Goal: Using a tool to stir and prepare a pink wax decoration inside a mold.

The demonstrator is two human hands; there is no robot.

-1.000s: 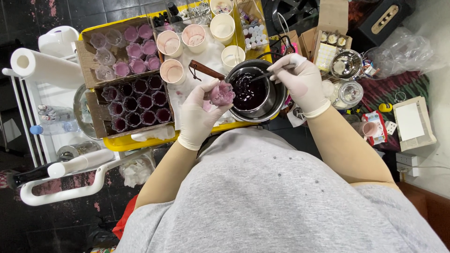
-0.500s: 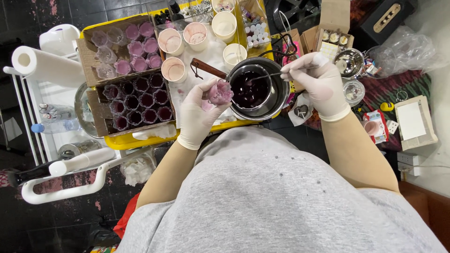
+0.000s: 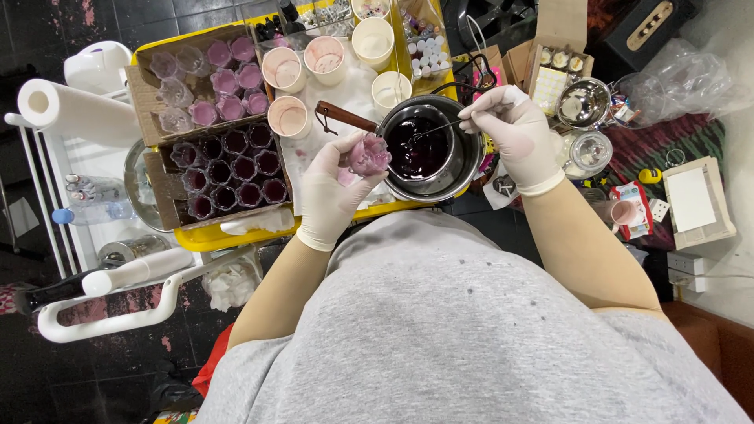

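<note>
- Right hand (image 3: 514,133) is drifting back left toward the pot (image 3: 428,149), gripping a thin stirrer (image 3: 440,126) that's dipping into dark liquid.
- Left hand (image 3: 334,188) is clutching a small purple cup (image 3: 369,155) just left of the pot, near the yellow tray's (image 3: 236,235) front edge.

You have one view only, from the camera on your head, facing steeply down over your grey-shirted chest (image 3: 440,314). It sits close above the crowded yellow plastic tray (image 3: 236,235), dark tiled floor (image 3: 47,392) visible at the left.
</note>
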